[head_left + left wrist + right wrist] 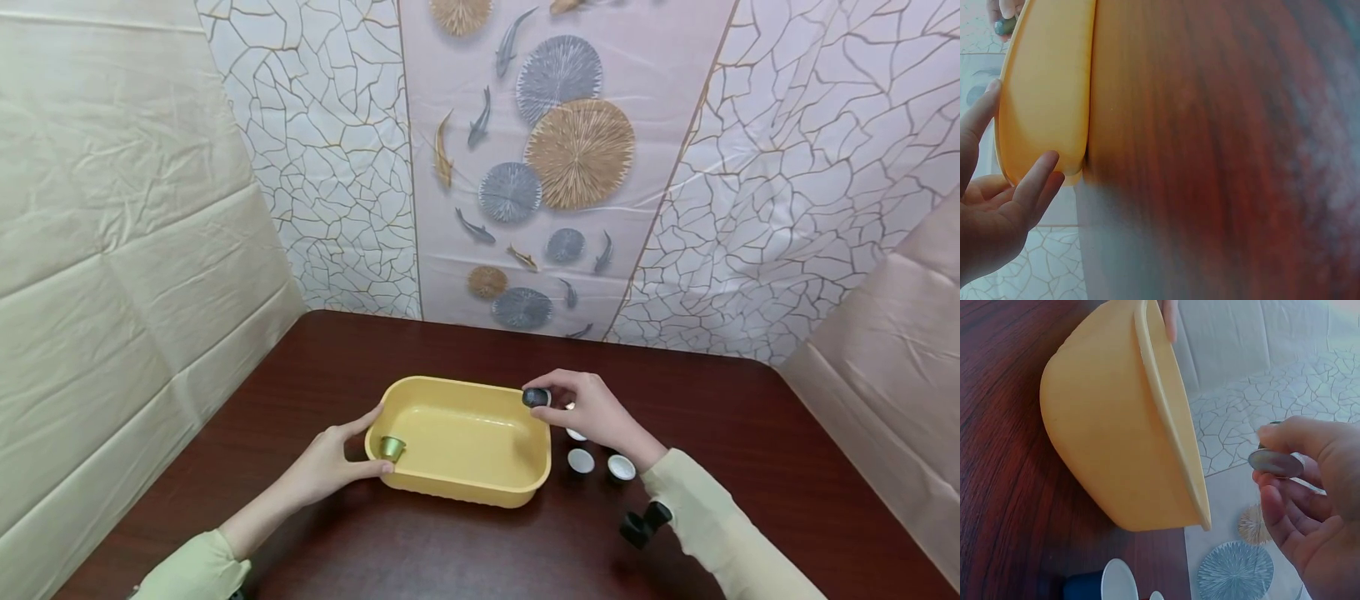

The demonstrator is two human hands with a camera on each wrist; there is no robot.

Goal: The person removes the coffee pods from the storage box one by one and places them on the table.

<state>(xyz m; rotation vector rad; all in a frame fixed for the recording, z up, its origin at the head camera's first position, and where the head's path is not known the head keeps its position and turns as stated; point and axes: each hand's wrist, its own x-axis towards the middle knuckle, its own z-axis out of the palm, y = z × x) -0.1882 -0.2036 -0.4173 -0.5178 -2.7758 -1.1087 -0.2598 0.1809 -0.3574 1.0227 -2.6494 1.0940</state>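
Note:
My right hand [588, 407] pinches a dark coffee capsule [535, 397] between thumb and fingertips, above the back right corner of a yellow plastic basin [450, 482]. In the right wrist view the capsule's round silvery lid [1275, 463] faces the camera. At the basin's left end my left hand [330, 462] spans the corner, its fairly straight fingers and thumb touching the rim. A green coffee capsule [392, 448] lies inside the basin at its left end, close to that thumb.
Several capsules with white lids stand on the dark wooden table [450, 550] right of the basin, including a front one [581, 461] and a right one [621, 467]; another is partly hidden under my right hand. Patterned cloth [510, 250] hangs behind the table.

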